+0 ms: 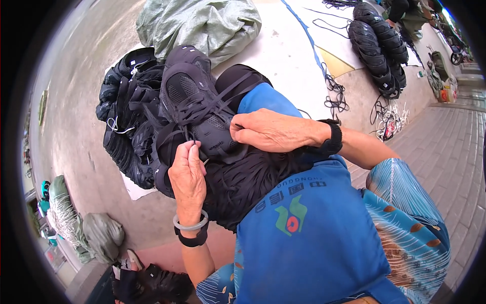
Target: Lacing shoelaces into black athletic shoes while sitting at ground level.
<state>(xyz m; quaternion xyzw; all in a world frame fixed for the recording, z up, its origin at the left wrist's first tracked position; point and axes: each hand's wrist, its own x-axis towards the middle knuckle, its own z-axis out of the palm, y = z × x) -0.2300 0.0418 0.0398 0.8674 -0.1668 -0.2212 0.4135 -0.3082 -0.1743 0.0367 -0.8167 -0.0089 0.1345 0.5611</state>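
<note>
A black shoe upper (190,88) with mesh panels lies across my lap, with loose black laces (202,114) threaded and crossed over it. Close to its near left edge, my left hand (188,175) pinches a black lace between thumb and fingertips. My right hand (276,131) is closed at the right side of the upper, and a short dark lace end shows between its thumb and forefinger. Beneath both hands, a thick bundle of black laces (248,185) spreads over my blue apron (324,233). How the held laces run is partly hidden by my fingers.
A pile of black shoe uppers (129,109) sits left of my lap, below a grey-green sack (200,25). Stacked black uppers (377,50) lie at the far right, near tangled black laces (334,96) and white laces (392,119). Another person's dark clothing (152,283) appears at lower left.
</note>
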